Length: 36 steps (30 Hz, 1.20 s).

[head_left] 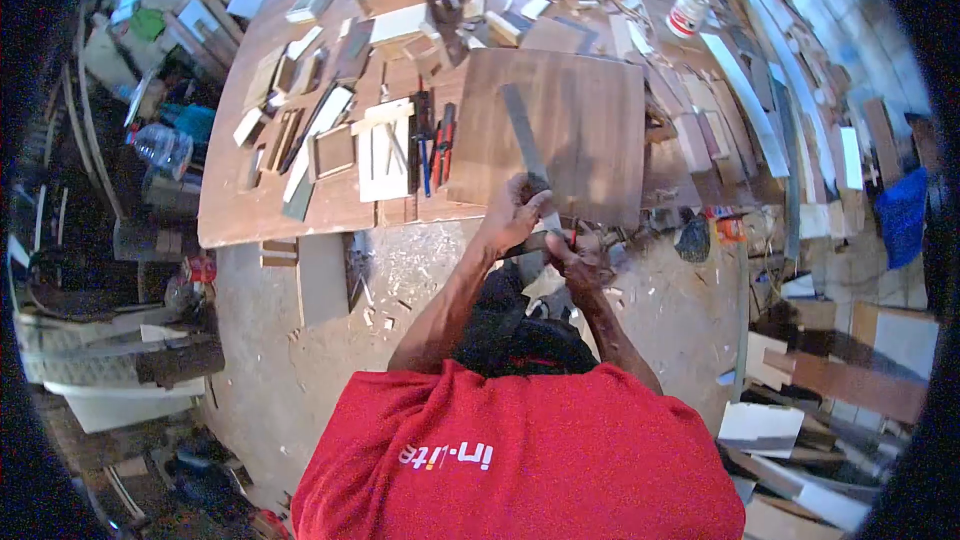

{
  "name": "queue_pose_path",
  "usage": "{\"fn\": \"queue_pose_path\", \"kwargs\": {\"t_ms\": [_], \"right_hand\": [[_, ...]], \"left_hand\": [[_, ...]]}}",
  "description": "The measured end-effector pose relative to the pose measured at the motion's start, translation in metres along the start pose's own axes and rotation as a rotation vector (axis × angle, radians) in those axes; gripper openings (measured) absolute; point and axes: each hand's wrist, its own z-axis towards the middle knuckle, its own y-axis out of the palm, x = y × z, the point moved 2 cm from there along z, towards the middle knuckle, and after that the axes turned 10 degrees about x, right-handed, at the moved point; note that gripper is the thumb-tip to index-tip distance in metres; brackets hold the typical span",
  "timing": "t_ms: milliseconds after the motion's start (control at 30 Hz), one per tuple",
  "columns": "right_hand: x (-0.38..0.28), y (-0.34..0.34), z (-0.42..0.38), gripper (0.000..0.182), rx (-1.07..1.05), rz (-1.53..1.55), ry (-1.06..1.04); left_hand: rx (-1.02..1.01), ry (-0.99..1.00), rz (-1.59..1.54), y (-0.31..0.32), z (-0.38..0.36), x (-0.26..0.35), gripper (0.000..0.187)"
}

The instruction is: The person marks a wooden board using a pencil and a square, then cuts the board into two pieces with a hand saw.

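Note:
My left hand (pixel 518 212) is closed around a long, narrow grey strip (pixel 522 130). The strip's far part extends over a square brown wooden board (pixel 590 130) at the table's front edge. Just right of and below it, my right hand (pixel 582 260) is closed near the strip's lower end. A small red part (pixel 572 238) shows at its fingers; what it belongs to is too small to tell. A dark object (pixel 526 244) lies between both hands, partly hidden by the fingers.
The wooden table (pixel 330 225) bears many wood offcuts, red tools (pixel 444 145), a blue pen-like tool (pixel 427 168) and a white bottle (pixel 686 14). Wood chips lie on the floor (pixel 420 280). Boards (pixel 850 370) are stacked at the right.

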Motion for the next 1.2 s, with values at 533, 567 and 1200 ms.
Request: {"fn": "queue_pose_path", "kwargs": {"t_ms": [533, 567, 1200], "right_hand": [[0.036, 0.226, 0.069, 0.037, -0.251, -0.082, -0.071], [0.037, 0.246, 0.069, 0.041, -0.223, -0.168, -0.082], [0.028, 0.35, 0.075, 0.028, -0.118, -0.42, -0.141]], "left_hand": [[0.345, -0.063, 0.066, -0.185, -0.036, -0.025, 0.027], [0.321, 0.039, 0.201, -0.2, -0.033, -0.032, 0.023], [0.562, 0.351, 0.79, -0.367, 0.027, -0.059, 0.031]]}}
